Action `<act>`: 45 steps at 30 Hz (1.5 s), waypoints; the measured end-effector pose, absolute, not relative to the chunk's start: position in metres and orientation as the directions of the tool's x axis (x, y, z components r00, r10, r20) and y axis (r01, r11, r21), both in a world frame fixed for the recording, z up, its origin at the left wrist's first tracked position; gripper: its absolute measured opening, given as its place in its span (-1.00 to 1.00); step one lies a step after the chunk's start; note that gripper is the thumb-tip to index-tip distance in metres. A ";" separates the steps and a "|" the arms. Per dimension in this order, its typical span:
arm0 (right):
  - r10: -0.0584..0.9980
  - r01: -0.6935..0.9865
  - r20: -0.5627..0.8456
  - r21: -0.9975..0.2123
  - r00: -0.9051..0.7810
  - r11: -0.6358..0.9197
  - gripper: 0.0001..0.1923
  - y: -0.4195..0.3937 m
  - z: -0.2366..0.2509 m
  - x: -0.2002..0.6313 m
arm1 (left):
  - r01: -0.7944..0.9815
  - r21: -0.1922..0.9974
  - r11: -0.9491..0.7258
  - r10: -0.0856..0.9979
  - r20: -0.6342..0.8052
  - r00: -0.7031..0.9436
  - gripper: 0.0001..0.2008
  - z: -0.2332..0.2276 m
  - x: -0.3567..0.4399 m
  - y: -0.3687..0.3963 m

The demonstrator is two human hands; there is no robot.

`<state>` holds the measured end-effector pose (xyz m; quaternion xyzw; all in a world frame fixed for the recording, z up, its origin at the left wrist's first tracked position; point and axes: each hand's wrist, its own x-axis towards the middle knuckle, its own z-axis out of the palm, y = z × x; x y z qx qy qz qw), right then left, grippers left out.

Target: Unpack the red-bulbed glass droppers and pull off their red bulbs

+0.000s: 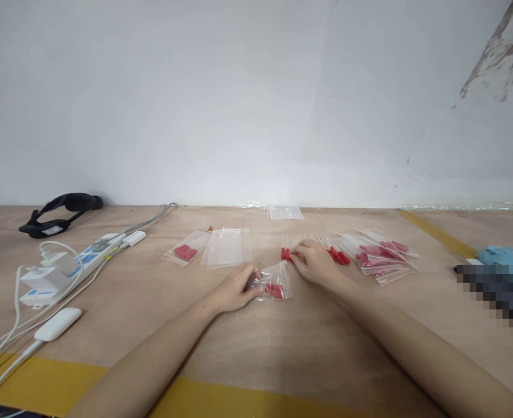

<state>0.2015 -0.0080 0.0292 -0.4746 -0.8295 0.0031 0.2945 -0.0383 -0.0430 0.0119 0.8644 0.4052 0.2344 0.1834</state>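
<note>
A small clear zip bag (286, 281) with a few red pieces inside is held flat on the table between the thumb and fingers of my left hand (238, 288). My right hand (315, 263) lies just beyond it, fingertips pinched at a red-tipped stick in a row on the table. To the left of those fingertips show more red-tipped sticks (283, 253) with thin pale stems pointing away. Past the knuckles, another group of red-tipped sticks (340, 256) lies side by side. My palm hides part of the row.
Filled zip bags (380, 255) are piled at right; one filled bag (185, 252) lies left beside flat bags (228, 248). Another flat bag (285, 213) rests by the wall. A power strip (89, 258) with white cables and a black headset strap (60, 215) occupy the left; a blue item (504, 260) sits far right.
</note>
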 end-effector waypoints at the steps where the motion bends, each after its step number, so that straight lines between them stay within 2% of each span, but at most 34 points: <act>1: 0.804 0.748 0.470 -0.367 -0.364 0.553 -0.83 -0.012 0.031 0.202 | 0.619 0.502 -0.604 0.787 0.256 0.561 -0.79 0.012 -0.038 -0.043; 3: 0.822 0.646 0.415 -0.512 -0.391 0.566 -0.86 -0.022 0.032 0.202 | 0.627 0.488 -0.607 0.787 0.264 0.557 -0.80 0.012 -0.038 -0.043; 5: 0.806 0.535 0.378 -0.608 -0.456 0.587 -0.87 -0.030 0.028 0.201 | 0.630 0.473 -0.616 0.784 0.286 0.551 -0.81 0.011 -0.037 -0.043; 8: 0.765 0.395 0.348 -0.697 -0.543 0.598 -0.82 -0.035 0.017 0.197 | 0.629 0.461 -0.626 0.778 0.316 0.543 -0.85 0.010 -0.036 -0.042; 11: 0.770 0.370 0.263 -0.757 -0.581 0.538 -0.76 -0.034 0.011 0.193 | 0.625 0.451 -0.638 0.770 0.342 0.539 -0.88 0.010 -0.033 -0.042; 15: 0.768 0.412 0.210 -0.743 -0.604 0.527 -0.77 -0.033 0.013 0.188 | 0.637 0.435 -0.636 0.772 0.377 0.512 -0.92 0.008 -0.030 -0.041; 19: 0.764 0.500 0.249 -0.629 -0.596 0.595 -0.83 -0.035 0.016 0.182 | 0.644 0.436 -0.628 0.778 0.369 0.509 -0.91 0.007 -0.029 -0.041; 23: 0.803 0.566 0.306 -0.583 -0.511 0.583 -0.82 -0.037 0.016 0.181 | 0.622 0.474 -0.623 0.779 0.308 0.546 -0.68 0.009 -0.032 -0.042; 26: 0.803 0.590 0.293 -0.558 -0.519 0.584 -0.86 -0.038 0.017 0.185 | 0.602 0.469 -0.646 0.752 0.254 0.609 -0.48 0.010 -0.035 -0.042; 30: 0.789 0.587 0.237 -0.556 -0.567 0.589 -0.86 -0.039 0.018 0.189 | 0.595 0.388 -0.703 0.693 0.187 0.697 -0.41 0.012 -0.038 -0.041; 33: 0.828 0.588 0.208 -0.616 -0.521 0.524 -0.89 -0.040 0.018 0.191 | 0.608 0.306 -0.733 0.664 0.125 0.737 -0.43 0.014 -0.038 -0.041; 35: 0.856 0.541 0.179 -0.707 -0.486 0.455 -0.91 -0.040 0.017 0.192 | 0.624 0.265 -0.735 0.663 0.084 0.744 -0.44 0.016 -0.038 -0.042; 39: 0.860 0.245 0.045 -0.950 -0.508 0.195 -0.78 -0.035 0.017 0.199 | 0.658 0.225 -0.719 0.683 0.054 0.728 -0.43 0.018 -0.037 -0.044; 42: 0.865 0.121 -0.024 -0.992 -0.501 0.042 -0.68 -0.027 0.024 0.216 | 0.672 0.209 -0.711 0.692 0.032 0.721 -0.42 0.018 -0.037 -0.045; 45: 0.898 0.165 -0.073 -0.986 -0.434 0.000 -0.67 -0.015 0.036 0.242 | 0.691 0.186 -0.698 0.704 0.005 0.710 -0.41 0.020 -0.040 -0.049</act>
